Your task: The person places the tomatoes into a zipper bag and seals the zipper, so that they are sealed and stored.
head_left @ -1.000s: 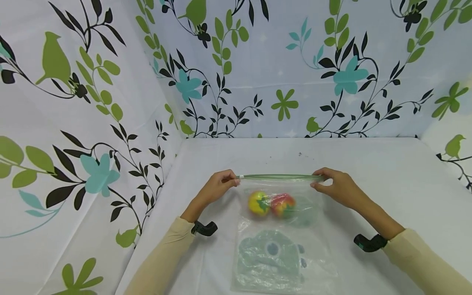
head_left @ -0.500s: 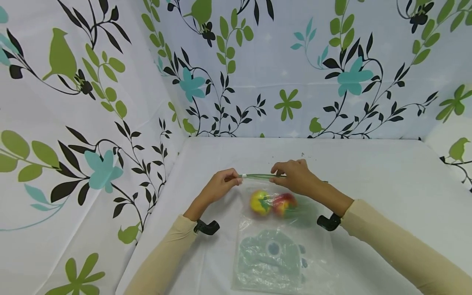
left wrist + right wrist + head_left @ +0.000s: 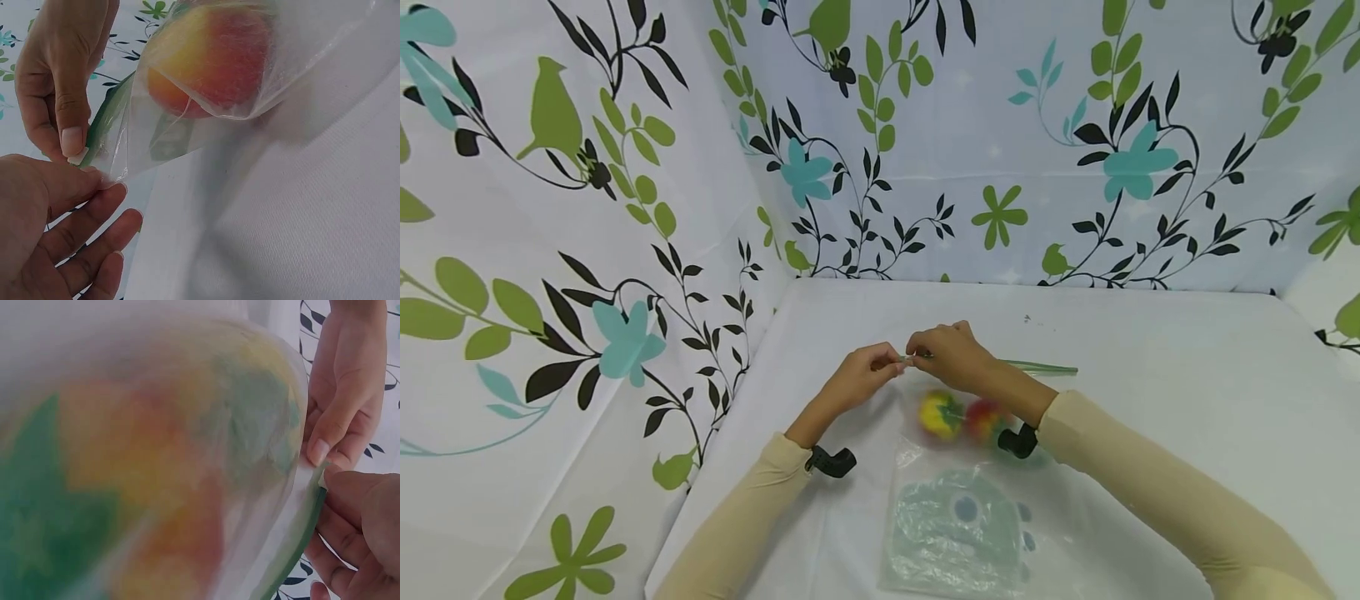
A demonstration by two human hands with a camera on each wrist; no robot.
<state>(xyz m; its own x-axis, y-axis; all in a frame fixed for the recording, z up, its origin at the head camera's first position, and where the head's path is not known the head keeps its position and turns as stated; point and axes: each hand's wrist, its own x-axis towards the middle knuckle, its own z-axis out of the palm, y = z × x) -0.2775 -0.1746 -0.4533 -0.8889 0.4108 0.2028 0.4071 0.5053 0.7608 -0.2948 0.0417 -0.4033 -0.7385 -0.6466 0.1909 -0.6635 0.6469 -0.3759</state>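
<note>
While pinched at its green strip by both hands' fingers, one bag, two balls.

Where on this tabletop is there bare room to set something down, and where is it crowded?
Bare patches: the table right of the zip bag, out to the right wall, and the strip between the bag's green zip strip and the back wall. Crowded: the left end of the strip, where the left hand and right hand pinch it above two fruits.

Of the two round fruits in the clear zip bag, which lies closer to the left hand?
The yellow-green round fruit, on the left side of the clear plastic zip bag. The red-orange fruit beside it sits half hidden under the right wrist, farther from the left hand.
</note>
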